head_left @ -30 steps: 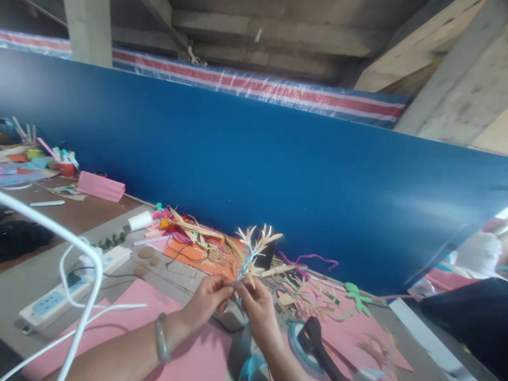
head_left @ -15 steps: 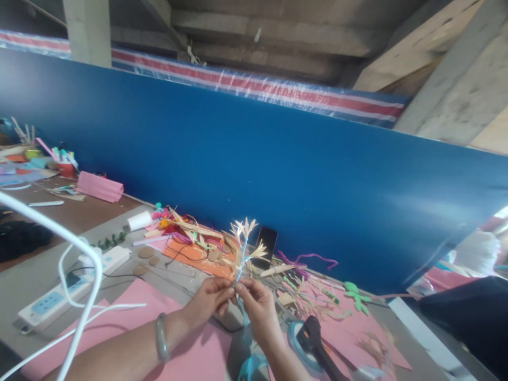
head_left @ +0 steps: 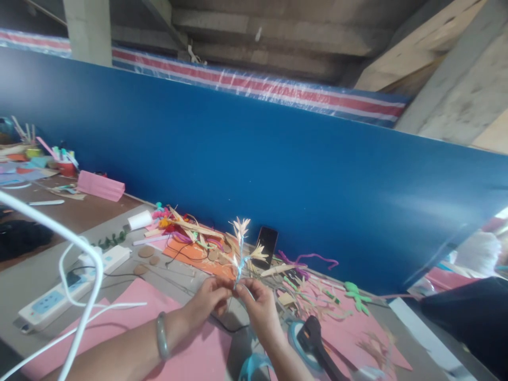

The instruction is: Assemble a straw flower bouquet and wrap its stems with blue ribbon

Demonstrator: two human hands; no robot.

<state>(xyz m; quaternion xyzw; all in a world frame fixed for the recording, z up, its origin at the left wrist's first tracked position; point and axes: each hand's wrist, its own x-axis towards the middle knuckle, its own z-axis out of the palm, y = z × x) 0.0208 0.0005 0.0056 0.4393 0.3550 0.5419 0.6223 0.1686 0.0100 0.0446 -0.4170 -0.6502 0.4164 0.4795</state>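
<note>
A handmade flower sprig stands upright between my hands, with pale straw-coloured petals in small clusters on a stem wrapped in light-blue tape. My left hand has its thumb and fingers pinched at the stem's lower end; a ring-shaped bangle is on its wrist. My right hand pinches the same spot from the other side, fingertips touching or nearly touching the left ones. The fingers hide the bottom of the stem. Below, near my right forearm, lies a loop of light-blue tape.
Pink paper sheets lie under my arms. A white power strip and white cable are at left. A phone leans on the blue partition. A black-handled tool lies at right, among scraps.
The sprig has turned about its stem, so its top petals look narrower. The blue tape strip beneath my right fingers has shifted. My hands stay almost in place.
</note>
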